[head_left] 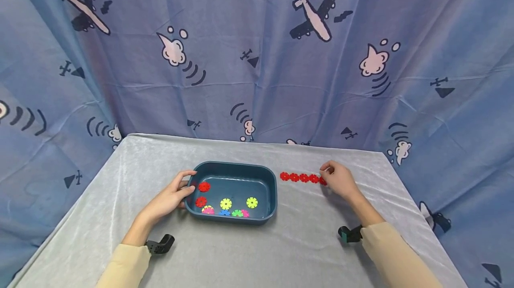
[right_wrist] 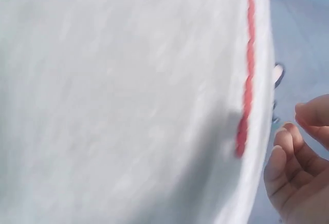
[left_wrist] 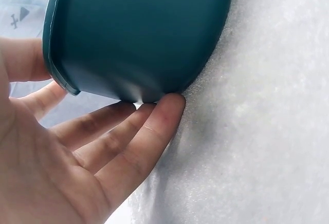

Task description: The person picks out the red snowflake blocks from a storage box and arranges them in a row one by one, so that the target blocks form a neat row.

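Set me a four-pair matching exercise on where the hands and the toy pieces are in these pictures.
Column one
1. Left hand
2. Blue disc
3. Row of red notched discs
4. Right hand

Column two
A. Lying on the pale cloth, in a line to the right of the teal bin
B. Over the right end of the red row
C. Gripping the bin's left end
D. Inside the bin, by its near wall

Right pairs: 1-C, 2-D, 3-A, 4-B
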A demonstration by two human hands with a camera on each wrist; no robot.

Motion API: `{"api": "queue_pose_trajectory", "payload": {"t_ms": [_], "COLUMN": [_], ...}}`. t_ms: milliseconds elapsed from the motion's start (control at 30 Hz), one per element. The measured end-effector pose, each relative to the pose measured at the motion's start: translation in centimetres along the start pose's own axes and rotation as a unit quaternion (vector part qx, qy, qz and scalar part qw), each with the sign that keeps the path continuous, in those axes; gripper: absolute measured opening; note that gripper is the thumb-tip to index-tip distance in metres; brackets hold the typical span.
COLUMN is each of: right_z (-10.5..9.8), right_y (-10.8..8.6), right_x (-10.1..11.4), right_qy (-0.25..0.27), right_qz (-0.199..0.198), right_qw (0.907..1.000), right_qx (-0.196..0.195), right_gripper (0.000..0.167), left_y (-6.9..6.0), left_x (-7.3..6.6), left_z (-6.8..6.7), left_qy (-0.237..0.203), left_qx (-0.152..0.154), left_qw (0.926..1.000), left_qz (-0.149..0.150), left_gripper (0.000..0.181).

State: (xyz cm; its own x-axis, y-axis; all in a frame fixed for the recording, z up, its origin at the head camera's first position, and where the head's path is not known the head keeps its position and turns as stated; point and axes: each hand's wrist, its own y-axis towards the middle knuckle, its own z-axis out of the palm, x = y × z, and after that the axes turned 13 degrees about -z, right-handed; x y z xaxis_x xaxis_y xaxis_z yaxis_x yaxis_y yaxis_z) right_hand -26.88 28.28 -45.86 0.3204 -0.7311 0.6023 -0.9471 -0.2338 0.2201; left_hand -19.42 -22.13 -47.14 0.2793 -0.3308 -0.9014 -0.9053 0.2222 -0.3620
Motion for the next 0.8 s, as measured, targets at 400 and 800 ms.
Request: {"api": "queue_pose_trajectory", "payload": {"t_ms": [400, 800], "right_z": [1.9, 5.2], "right_y": [0.7, 1.1], "right_x": [6.2, 12.2], "right_qy": [0.037, 0.094], "right_qz": [-0.061, -0.092], "right_qw": [0.9974, 0.9911], "right_qx": [-0.014, -0.018], "right_gripper": [0.011, 0.008], "left_y": [-0.1, -0.1], "left_x": [0.0, -0.1], "left_z": [0.0, 0.0], "left_qy": [-0.006, -0.006], "left_qx": [-0.003, -0.001], "left_qw": [1.0000, 1.0000], "left_qz": [-0.005, -0.001], "left_gripper": [0.052, 0.053]}}
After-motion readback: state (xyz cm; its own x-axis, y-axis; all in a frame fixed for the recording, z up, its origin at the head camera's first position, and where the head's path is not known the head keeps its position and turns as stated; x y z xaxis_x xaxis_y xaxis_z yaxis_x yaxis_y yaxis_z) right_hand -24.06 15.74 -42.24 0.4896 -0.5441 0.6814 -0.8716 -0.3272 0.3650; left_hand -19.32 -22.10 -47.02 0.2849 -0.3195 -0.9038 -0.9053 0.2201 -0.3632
